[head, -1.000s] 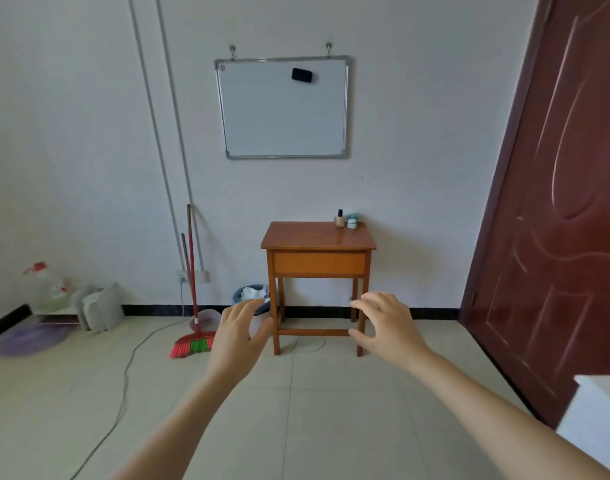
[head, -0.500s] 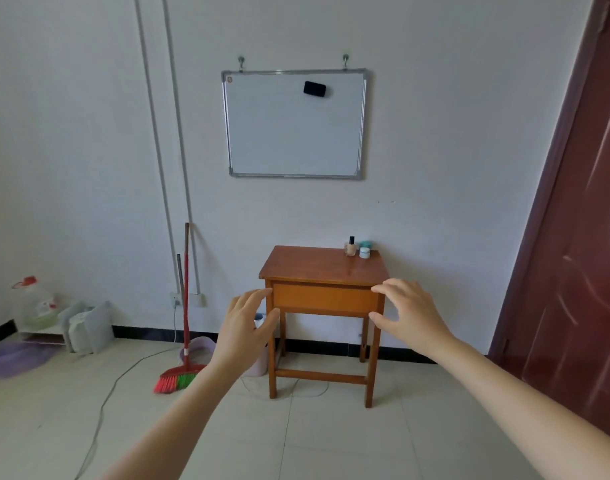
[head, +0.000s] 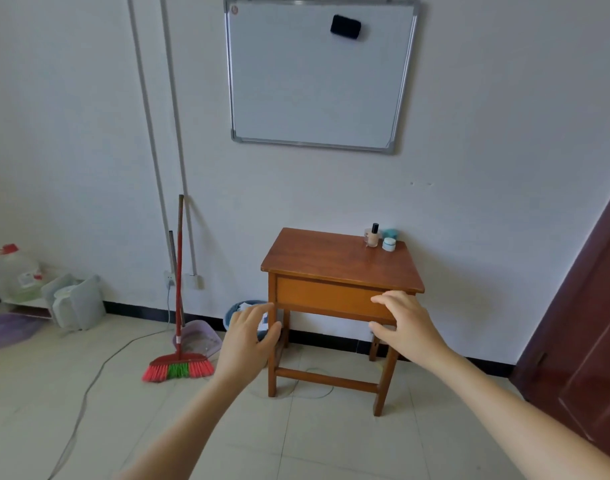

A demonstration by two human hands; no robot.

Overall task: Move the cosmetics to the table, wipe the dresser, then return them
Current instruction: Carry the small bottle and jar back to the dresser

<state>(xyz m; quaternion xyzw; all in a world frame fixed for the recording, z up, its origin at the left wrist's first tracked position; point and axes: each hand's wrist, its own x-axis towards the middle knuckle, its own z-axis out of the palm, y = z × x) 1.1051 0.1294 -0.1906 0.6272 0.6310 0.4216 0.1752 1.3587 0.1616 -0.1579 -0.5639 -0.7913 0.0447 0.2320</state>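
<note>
Standing well beyond right grip (head: 405, 323): cosmetics (head: 373, 237)

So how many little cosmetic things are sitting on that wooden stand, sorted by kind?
Bottles: 1, the black-capped bottle
Small jars: 2, the white jar and the teal jar partly hidden behind it
Total: 3
</note>
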